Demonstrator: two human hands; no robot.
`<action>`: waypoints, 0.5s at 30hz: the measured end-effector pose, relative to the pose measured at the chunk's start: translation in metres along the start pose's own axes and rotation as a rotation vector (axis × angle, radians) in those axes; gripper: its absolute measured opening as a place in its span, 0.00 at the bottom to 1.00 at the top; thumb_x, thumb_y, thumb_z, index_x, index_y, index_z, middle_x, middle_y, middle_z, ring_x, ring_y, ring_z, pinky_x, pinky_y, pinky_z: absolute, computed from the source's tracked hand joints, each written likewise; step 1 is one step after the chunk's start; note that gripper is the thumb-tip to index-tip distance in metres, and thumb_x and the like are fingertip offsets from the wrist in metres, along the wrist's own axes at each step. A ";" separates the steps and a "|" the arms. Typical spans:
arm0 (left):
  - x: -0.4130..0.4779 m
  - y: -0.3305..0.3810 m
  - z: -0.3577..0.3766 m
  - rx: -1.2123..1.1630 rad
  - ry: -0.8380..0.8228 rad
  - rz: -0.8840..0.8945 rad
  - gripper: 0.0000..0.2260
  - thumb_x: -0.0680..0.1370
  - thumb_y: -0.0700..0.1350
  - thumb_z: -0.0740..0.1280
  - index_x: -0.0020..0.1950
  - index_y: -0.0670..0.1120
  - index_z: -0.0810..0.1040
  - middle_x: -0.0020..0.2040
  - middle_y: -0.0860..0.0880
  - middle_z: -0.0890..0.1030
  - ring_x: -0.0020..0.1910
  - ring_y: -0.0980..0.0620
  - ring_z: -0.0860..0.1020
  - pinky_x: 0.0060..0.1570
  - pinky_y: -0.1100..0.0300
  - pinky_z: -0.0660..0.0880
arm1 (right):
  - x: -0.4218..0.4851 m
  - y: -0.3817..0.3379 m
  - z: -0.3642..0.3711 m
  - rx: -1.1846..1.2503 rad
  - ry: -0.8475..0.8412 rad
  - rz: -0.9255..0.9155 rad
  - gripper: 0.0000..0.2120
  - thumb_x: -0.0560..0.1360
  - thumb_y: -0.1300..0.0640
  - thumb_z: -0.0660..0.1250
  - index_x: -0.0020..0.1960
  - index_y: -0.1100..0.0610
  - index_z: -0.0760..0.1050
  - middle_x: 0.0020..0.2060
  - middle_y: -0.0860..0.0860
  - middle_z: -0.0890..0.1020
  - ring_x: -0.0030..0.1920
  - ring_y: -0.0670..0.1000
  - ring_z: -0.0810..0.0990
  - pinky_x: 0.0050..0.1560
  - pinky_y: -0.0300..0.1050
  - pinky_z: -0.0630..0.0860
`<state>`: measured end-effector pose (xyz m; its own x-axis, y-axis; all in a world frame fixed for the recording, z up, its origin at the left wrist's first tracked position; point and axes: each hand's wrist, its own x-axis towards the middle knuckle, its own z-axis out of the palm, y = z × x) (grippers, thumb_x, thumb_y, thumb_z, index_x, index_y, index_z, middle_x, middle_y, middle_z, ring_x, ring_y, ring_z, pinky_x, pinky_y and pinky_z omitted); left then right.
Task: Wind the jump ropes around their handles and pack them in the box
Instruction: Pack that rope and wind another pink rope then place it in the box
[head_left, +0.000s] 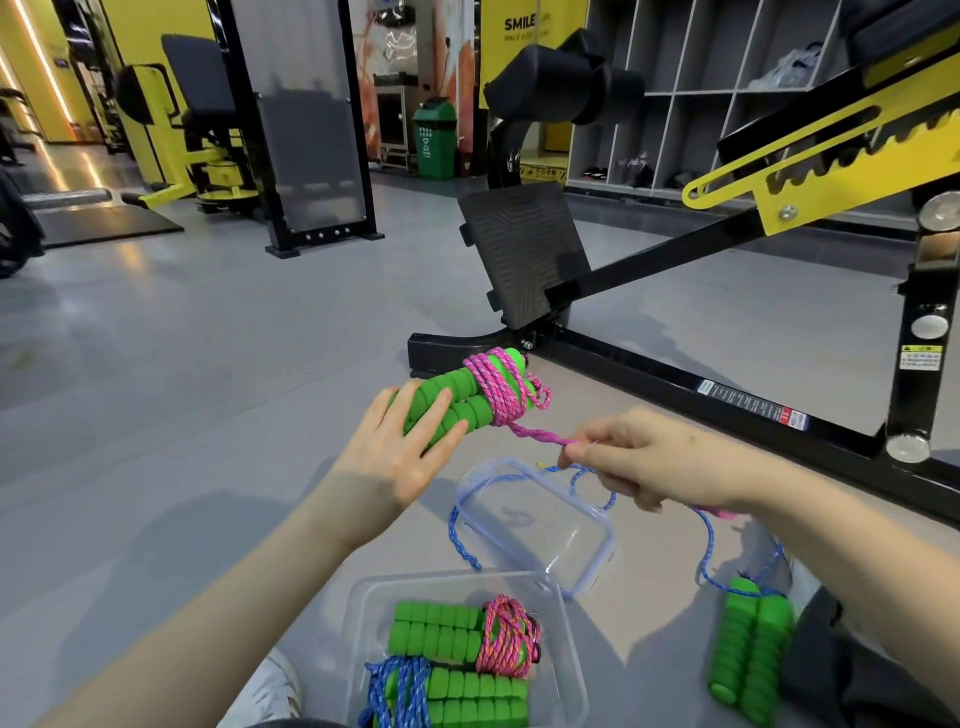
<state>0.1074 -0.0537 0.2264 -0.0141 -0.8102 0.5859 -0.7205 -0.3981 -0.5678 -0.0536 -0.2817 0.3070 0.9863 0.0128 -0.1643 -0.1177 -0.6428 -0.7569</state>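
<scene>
Above the floor, beyond the clear box (359, 613), a pair of green handles (451, 401) is gripped in the left hand (400, 460), with pink rope (497, 387) wound round the far end. The rope's free tail is pinched by the fingertips of the right hand (641, 462), just alongside. Two wound ropes (457, 642) are packed in the box; a blue rope (707, 551) lies loose by the lid (540, 525)

A black-and-yellow gym machine (665, 260) stands on the grey floor (208, 338), green bin (435, 137) behind.
</scene>
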 end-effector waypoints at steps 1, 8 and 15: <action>-0.003 0.000 0.002 -0.004 -0.014 0.009 0.17 0.76 0.30 0.55 0.59 0.36 0.78 0.57 0.32 0.78 0.50 0.28 0.76 0.49 0.39 0.74 | -0.004 -0.007 -0.008 -0.074 -0.015 -0.023 0.11 0.79 0.51 0.61 0.49 0.58 0.77 0.22 0.44 0.66 0.23 0.46 0.62 0.24 0.38 0.63; -0.009 0.009 -0.007 -0.078 0.015 0.129 0.15 0.77 0.31 0.58 0.60 0.39 0.77 0.58 0.35 0.79 0.52 0.31 0.77 0.52 0.40 0.74 | -0.007 -0.051 -0.054 -0.327 0.103 -0.224 0.08 0.76 0.54 0.66 0.42 0.57 0.80 0.23 0.43 0.72 0.25 0.42 0.68 0.31 0.36 0.73; 0.015 0.035 -0.038 -0.228 0.138 0.235 0.13 0.82 0.35 0.55 0.61 0.41 0.76 0.60 0.38 0.79 0.57 0.32 0.77 0.58 0.40 0.73 | 0.015 -0.048 -0.073 -0.320 0.187 -0.286 0.09 0.76 0.51 0.65 0.41 0.52 0.80 0.25 0.42 0.71 0.27 0.41 0.66 0.32 0.33 0.65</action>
<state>0.0554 -0.0634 0.2378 -0.2800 -0.7962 0.5364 -0.8224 -0.0893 -0.5618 -0.0249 -0.3067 0.3873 0.9814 0.1044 0.1614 0.1742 -0.8378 -0.5175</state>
